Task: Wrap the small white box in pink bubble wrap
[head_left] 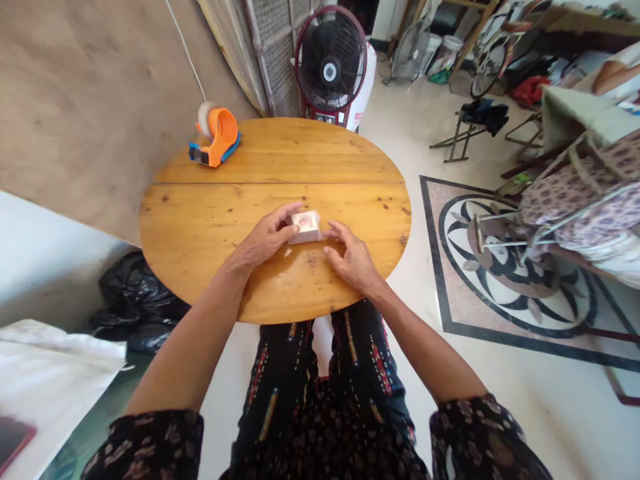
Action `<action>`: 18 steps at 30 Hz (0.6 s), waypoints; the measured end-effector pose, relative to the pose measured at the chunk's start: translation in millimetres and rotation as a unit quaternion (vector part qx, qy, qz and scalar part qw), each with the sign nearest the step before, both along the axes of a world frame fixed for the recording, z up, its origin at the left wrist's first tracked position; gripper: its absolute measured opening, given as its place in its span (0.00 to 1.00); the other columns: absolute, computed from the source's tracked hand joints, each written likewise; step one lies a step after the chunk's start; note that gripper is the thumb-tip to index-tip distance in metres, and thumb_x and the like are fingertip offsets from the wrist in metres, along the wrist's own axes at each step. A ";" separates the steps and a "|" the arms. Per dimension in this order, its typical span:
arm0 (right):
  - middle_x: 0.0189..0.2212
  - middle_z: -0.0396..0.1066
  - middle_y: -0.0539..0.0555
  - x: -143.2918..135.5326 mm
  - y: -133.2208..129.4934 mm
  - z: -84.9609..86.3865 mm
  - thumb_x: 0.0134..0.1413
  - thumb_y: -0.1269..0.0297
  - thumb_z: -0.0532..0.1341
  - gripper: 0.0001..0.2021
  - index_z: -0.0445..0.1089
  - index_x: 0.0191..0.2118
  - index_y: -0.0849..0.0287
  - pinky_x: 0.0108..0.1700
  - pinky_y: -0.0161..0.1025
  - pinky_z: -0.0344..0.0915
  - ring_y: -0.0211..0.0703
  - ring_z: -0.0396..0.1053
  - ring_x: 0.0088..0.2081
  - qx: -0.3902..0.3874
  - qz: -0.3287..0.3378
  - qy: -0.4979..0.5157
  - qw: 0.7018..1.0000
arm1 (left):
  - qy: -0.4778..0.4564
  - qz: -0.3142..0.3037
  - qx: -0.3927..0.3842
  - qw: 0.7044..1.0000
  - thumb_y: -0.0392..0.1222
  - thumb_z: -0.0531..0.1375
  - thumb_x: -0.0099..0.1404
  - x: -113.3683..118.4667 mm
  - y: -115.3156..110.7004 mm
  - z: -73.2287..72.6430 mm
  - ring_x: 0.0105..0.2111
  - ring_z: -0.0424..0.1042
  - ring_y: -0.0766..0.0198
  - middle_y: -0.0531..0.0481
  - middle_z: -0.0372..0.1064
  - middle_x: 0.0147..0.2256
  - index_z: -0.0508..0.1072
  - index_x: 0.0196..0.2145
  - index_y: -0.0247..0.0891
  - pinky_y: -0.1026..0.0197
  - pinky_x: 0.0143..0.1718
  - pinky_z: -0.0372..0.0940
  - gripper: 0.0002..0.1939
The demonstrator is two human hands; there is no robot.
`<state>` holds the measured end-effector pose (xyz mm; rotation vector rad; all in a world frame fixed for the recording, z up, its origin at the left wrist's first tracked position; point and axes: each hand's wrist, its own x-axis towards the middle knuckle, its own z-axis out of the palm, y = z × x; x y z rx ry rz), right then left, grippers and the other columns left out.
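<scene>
The left hand (pixel 271 234) holds a small box (pixel 307 222) between its fingers on the bench (pixel 345 157). The right hand (pixel 353 260) is beside it, fingers parted.

Home; electric fan (pixel 330 63); bicycle (pixel 501 44)

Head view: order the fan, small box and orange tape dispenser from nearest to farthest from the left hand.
1. Small box: touching the left hand.
2. Orange tape dispenser: far left on the table.
3. Fan: beyond the table's far edge.
</scene>
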<state>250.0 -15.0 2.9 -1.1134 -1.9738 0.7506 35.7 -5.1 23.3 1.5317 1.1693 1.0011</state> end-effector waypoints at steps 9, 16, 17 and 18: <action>0.53 0.71 0.59 15.7 -12.2 -1.5 0.54 0.68 0.57 0.27 0.59 0.61 0.58 0.61 0.56 0.59 0.53 0.66 0.57 0.016 -0.016 -0.035 0.999 | -0.067 0.023 0.013 0.997 0.47 0.61 0.60 0.8 7.6 -11.3 0.61 0.61 0.51 0.43 0.62 0.61 0.65 0.59 0.40 0.47 0.63 0.55 0.29; 0.51 0.73 0.58 25.3 -17.8 -5.1 0.54 0.67 0.58 0.26 0.61 0.60 0.58 0.60 0.55 0.60 0.52 0.68 0.55 0.001 -0.022 -0.021 1.000 | -0.085 0.227 0.002 0.970 0.43 0.62 0.53 -11.5 11.8 -12.7 0.31 0.72 0.62 0.47 0.73 0.33 0.74 0.40 0.34 0.58 0.36 0.69 0.16; 0.53 0.72 0.59 24.0 -17.3 -4.3 0.54 0.66 0.58 0.28 0.59 0.61 0.58 0.61 0.57 0.58 0.53 0.67 0.57 0.002 -0.012 -0.040 0.999 | -0.073 0.218 -0.008 0.973 0.42 0.62 0.53 -11.9 10.7 -11.5 0.27 0.70 0.64 0.48 0.73 0.31 0.74 0.39 0.34 0.60 0.31 0.67 0.16; 0.56 0.70 0.59 22.5 -16.7 -3.3 0.54 0.66 0.58 0.29 0.57 0.63 0.58 0.62 0.59 0.55 0.55 0.65 0.58 0.005 0.000 -0.061 0.998 | -0.060 0.203 -0.017 0.977 0.42 0.62 0.52 -11.6 9.7 -10.5 0.24 0.69 0.66 0.48 0.72 0.30 0.74 0.39 0.34 0.62 0.28 0.65 0.16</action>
